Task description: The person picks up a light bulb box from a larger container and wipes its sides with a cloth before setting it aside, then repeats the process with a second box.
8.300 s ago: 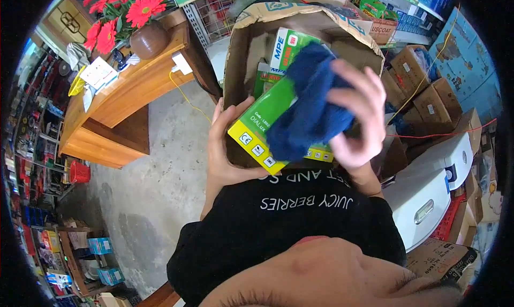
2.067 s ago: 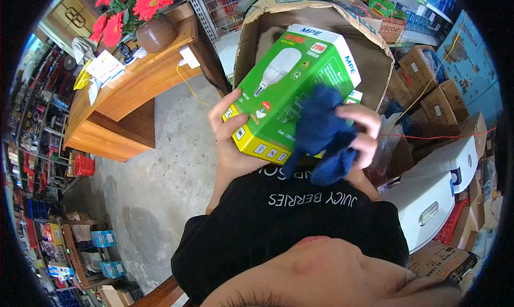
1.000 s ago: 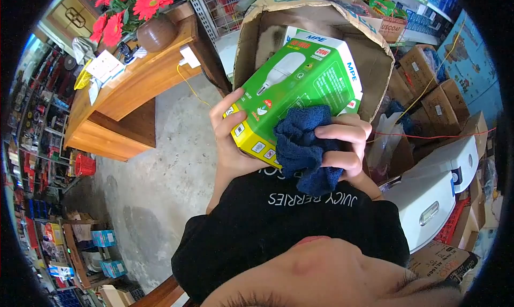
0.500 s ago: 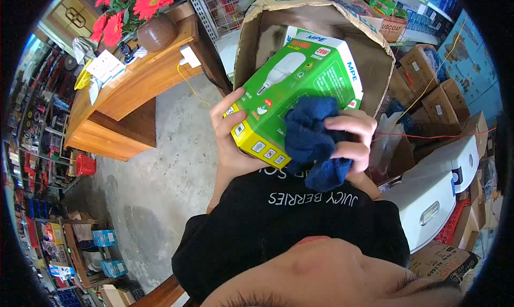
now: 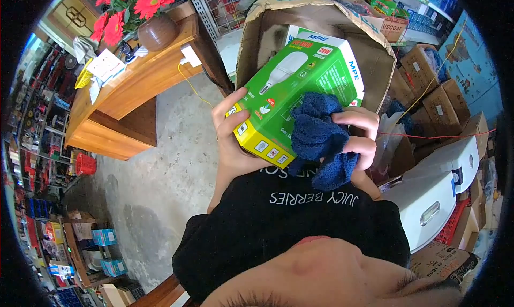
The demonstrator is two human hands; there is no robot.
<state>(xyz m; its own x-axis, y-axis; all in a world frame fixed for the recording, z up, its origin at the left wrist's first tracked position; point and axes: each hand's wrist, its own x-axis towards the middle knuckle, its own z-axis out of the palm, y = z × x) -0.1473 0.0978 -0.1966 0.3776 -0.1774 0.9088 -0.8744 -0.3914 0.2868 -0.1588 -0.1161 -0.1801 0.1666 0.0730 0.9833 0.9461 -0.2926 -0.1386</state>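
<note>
A green and yellow bulb box (image 5: 286,84) is tilted in front of my chest, its printed bulb picture facing up. My left hand (image 5: 231,126) grips the box at its lower left, fingers over the yellow end. In my right hand (image 5: 360,135) is a crumpled dark blue cloth (image 5: 320,127), which lies against the right part of the green face. Behind the box stands an open cardboard carton (image 5: 383,44), partly hidden by it.
A wooden desk (image 5: 128,92) with a brown flower vase (image 5: 158,32) stands at the left. White appliances (image 5: 420,205) and small cartons (image 5: 447,106) are at the right. Stocked shelves line the far left. Grey floor (image 5: 176,146) shows beside the desk.
My right hand and the blue cloth have shifted slightly to the right over the box. The box and my left hand have moved a little to the right.
</note>
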